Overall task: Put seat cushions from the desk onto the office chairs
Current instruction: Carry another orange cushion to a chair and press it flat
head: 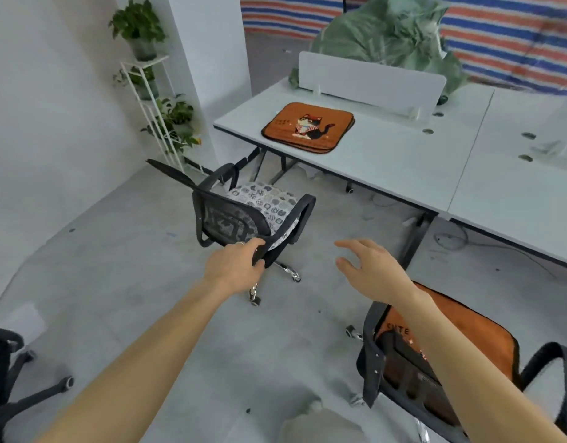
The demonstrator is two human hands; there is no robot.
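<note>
Nearby, plant shelf [144,63] behind chair [228,222], orange cushion [307,127] on desk [403,164].

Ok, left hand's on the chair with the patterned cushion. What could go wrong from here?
The left hand grips the wheeled chair by one armrest only, so a pull may swing it rather than roll it straight, and the patterned cushion could slide off. The orange cushions on the desk look stacked; lifting one might drag the other along.
</note>
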